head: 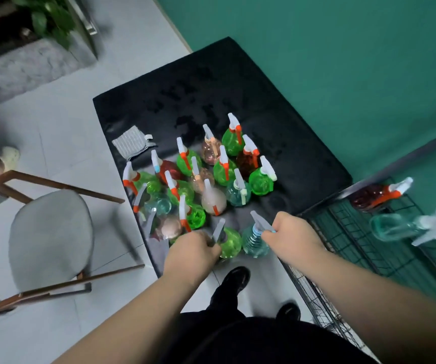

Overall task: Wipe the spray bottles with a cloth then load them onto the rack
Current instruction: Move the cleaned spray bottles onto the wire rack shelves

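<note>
While a red bottle [367,198] and a clear teal bottle [392,227] lie on their sides on the wire rack [348,248], the other spray bottles [213,200] stand clustered on the black table [211,82]. The left hand [193,248] grips the green bottle [231,245] at its neck. The right hand [293,232] grips the blue bottle [253,244] by its sprayer head. The grey cloth [130,143] lies at the table's left edge, untouched.
</note>
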